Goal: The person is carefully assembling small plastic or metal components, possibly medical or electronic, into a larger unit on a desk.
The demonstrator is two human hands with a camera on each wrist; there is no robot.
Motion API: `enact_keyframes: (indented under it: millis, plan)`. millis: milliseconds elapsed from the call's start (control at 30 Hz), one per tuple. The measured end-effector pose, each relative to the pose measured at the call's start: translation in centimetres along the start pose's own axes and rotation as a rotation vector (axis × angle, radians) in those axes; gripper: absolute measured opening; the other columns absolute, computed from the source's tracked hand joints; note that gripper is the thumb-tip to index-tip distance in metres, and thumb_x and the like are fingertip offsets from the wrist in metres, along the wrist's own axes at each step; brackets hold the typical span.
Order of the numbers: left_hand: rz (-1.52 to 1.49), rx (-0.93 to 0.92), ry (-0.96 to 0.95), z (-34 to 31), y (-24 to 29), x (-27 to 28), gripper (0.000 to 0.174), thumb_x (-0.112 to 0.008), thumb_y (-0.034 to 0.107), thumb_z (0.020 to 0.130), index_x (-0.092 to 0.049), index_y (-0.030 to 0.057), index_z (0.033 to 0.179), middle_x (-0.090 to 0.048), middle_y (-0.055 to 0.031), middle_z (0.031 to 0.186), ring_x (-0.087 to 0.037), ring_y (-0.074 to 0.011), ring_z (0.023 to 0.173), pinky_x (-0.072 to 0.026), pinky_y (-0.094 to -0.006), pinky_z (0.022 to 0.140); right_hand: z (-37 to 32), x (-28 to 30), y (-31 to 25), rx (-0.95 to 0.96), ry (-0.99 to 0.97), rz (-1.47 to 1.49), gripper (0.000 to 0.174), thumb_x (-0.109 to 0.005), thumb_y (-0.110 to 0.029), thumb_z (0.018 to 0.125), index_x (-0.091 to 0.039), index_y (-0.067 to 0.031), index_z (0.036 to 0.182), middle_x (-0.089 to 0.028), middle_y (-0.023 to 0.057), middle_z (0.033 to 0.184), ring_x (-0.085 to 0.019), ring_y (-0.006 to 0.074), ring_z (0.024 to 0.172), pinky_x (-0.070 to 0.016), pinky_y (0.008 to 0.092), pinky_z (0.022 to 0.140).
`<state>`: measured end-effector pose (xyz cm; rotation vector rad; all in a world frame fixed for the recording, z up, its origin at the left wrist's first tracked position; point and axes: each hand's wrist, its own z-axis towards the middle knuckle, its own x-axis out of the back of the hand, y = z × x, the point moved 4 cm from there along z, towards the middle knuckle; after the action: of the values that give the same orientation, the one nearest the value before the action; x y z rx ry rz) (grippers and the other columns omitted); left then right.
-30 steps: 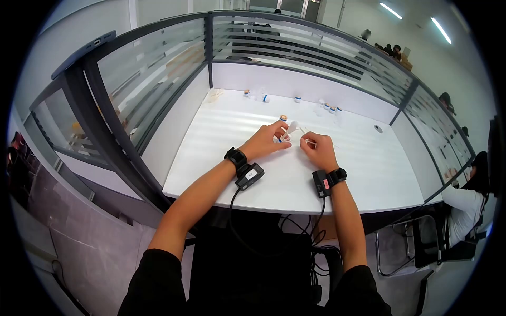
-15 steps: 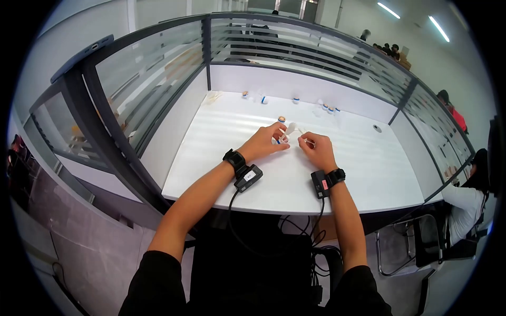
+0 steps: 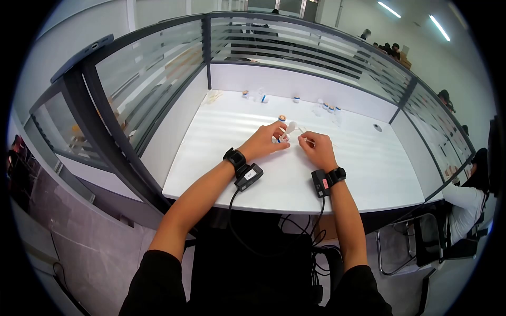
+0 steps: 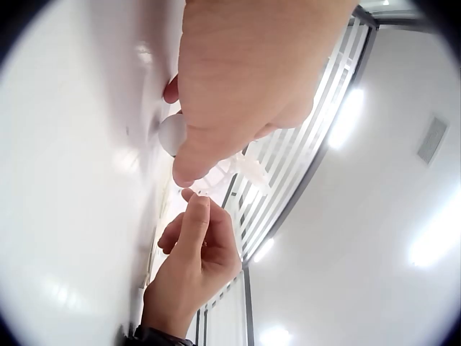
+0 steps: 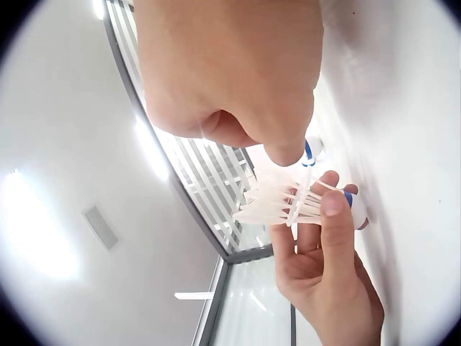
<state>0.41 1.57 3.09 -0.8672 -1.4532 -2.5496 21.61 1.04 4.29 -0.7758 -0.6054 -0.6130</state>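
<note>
My left hand (image 3: pixel 263 143) pinches a white feather shuttlecock (image 5: pixel 270 202) close to its cork, just below the blue band. Its feathers point up and away from the desk. Beside it, my right hand (image 3: pixel 319 151) has curled fingers, with thumb and forefinger pinching a slender white feather (image 3: pixel 302 129). Those right fingertips are right at the shuttlecock's feathers in the left wrist view, and the rest of the feather is mostly hidden by the fingers. Another shuttlecock (image 3: pixel 282 118) stands on the desk just beyond my left fingers.
Several shuttlecocks (image 3: pixel 264 98) with blue bands lie along the back of the white desk (image 3: pixel 237 197). Loose white pieces (image 3: pixel 214 97) lie in the back left corner. Partition panels (image 3: pixel 305 81) enclose the desk. Cables (image 3: pixel 230 210) hang from both wrist cameras. A seated person (image 3: pixel 466 205) is at the right.
</note>
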Motion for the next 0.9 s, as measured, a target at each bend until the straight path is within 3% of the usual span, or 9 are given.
enact_keyframes:
  millis: [767, 900]
  plan:
    - [-0.010, 0.011, -0.020, -0.01, 0.13, 0.02, 0.054, -0.082, 0.029, 0.088, -0.057, 0.0047, 0.129, -0.074, -0.0121, 0.108, -0.069, -0.0183, 0.095, -0.0540, -0.0308, 0.076, -0.03, -0.19, 0.28, 0.006, -0.007, 0.011, 0.022, -0.072, -0.028, 0.091, -0.076, -0.0067, 0.091, -0.070, 0.0145, 0.069, -0.070, 0.0301, 0.064, -0.0543, 0.0376, 0.063]
    - [-0.022, -0.017, -0.006, 0.22, -0.33, -0.12, 0.053, -0.081, 0.029, 0.088, -0.058, 0.0046, 0.129, -0.074, -0.0119, 0.106, -0.069, -0.0181, 0.095, -0.0540, -0.0307, 0.075, -0.01, -0.17, 0.07, 0.030, -0.008, 0.035, 0.022, -0.072, -0.023, 0.093, -0.074, -0.0010, 0.092, -0.065, 0.0147, 0.065, -0.060, 0.0240, 0.055, -0.0467, 0.0349, 0.057]
